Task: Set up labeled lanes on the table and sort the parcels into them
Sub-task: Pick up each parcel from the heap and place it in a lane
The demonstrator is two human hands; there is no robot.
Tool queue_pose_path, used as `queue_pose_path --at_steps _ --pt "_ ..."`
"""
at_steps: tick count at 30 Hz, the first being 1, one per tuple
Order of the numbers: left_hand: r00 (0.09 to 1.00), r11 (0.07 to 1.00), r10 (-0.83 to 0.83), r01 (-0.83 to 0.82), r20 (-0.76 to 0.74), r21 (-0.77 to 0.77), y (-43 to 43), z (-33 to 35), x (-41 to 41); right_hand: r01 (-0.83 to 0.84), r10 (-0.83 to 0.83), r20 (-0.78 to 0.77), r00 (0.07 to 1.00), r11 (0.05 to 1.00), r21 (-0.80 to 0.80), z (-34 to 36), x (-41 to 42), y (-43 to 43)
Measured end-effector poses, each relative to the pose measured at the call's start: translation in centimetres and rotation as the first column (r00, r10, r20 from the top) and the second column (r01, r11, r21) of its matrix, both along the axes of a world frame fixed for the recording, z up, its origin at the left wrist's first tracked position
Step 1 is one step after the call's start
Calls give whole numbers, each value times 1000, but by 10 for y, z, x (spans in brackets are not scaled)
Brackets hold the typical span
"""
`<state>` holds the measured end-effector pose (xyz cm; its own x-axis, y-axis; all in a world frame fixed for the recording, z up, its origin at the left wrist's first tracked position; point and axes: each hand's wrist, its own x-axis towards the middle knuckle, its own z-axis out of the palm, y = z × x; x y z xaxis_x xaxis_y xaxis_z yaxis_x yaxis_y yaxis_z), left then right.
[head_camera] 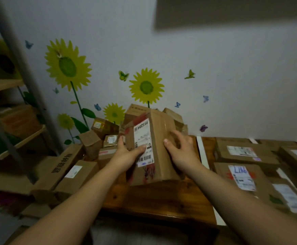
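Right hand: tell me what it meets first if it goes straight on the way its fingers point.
The brown cardboard parcel with a white label, which the right hand holds; behind it, probably the stacked cardboard boxes.

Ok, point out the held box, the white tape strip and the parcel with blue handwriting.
held box (159, 124), head view, bare cardboard right of label.
white tape strip (202, 151), head view, far stretch.
blue-handwriting parcel (241, 175), head view, its label.

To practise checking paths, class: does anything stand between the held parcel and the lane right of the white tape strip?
Nothing visible does. Left hand and right hand grip the parcel; only the flat white tape strip on the table lies between.
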<state>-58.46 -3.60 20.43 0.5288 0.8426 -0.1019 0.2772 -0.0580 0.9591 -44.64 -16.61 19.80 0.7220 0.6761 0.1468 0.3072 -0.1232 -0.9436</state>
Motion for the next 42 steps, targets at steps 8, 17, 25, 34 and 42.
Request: queue_pose_path --at_steps 8,17,25,34,42 --pt "964 964 -234 213 130 159 -20 29 -28 -26 34 -155 987 998 55 28 -19 -43" --pt "842 924 -379 371 385 99 -47 1 -43 140 -138 -42 990 987 77 25 -51 -88" --pt "804 867 -470 497 365 20 -117 -4 -11 303 -296 -87 951 950 81 31 -38 -174" --pt "733 755 -627 655 264 -23 -269 19 80 387 -366 -185 912 917 94 20 30 -349" --pt "548 554 -830 831 104 39 -420 23 180 635 -620 -134 773 759 148 16 109 -537"
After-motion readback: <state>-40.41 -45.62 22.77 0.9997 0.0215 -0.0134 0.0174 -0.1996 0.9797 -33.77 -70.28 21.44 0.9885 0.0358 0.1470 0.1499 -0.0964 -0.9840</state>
